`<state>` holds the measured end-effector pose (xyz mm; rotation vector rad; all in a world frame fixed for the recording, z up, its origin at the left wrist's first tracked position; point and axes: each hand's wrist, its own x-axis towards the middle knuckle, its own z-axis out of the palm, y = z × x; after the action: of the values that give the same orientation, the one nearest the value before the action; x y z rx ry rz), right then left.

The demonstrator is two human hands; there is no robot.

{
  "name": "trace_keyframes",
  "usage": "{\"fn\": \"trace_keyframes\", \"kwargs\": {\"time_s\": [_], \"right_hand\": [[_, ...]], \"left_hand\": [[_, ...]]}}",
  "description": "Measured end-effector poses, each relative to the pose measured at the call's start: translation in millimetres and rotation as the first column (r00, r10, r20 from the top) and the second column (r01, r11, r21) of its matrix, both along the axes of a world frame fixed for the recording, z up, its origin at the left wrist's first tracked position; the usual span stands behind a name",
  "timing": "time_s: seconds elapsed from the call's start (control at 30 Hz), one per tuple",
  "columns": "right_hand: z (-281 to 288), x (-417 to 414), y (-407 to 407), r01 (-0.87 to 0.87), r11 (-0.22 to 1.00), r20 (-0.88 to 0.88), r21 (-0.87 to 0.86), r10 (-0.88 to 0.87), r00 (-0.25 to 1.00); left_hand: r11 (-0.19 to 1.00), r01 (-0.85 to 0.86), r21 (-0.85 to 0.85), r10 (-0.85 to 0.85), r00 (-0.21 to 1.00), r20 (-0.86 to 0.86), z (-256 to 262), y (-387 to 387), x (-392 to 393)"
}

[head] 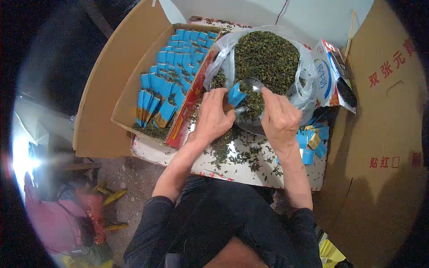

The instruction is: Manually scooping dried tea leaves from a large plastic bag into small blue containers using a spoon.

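My left hand [214, 114] grips a small blue packet [237, 95], held tilted above a bowl of dried tea-like leaves. In my right hand [281, 115] is a round metal scoop [256, 84], its edge close to the packet's upper end. Some leaves lie in the scoop. The heap of dark green leaves [268, 60] fills the bowl, which is lined with a clear plastic bag [310, 75]. To the left, a cardboard box [129, 107] holds rows of blue packets [164, 80] standing upright, with loose leaves among them.
Loose leaves [249, 157] are scattered over the white tabletop [301, 176]. More blue packets [311, 142] lie in a pile at the right. A milk carton [325, 77] stands behind them. Cardboard panels [375, 130] flank the table. Pink cloth [53, 217] is at the lower left.
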<state>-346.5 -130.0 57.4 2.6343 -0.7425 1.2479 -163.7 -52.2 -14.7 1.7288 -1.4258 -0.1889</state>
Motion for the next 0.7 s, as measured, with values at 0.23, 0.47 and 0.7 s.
{"fn": "trace_keyframes", "kwargs": {"time_s": [0.23, 0.47, 0.7], "right_hand": [[-3.1, 3.1, 1.6, -0.026, 0.999, 0.014, -0.022, 0.027, 1.000], [-6.0, 5.1, 3.1, -0.051, 0.999, -0.016, 0.005, 0.051, 0.999], [-13.7, 9.1, 10.1, -0.067, 0.998, 0.010, -0.010, 0.067, 0.998]], "left_hand": [[1.000, 0.011, 0.020, -0.011, 1.000, 0.003, -0.7, -0.2, 0.8], [1.000, 0.006, -0.020, -0.006, 1.000, 0.022, -1.0, -0.2, -1.4], [0.994, -0.028, -0.102, 0.036, 0.996, 0.076, -3.6, -3.6, -7.9]]}}
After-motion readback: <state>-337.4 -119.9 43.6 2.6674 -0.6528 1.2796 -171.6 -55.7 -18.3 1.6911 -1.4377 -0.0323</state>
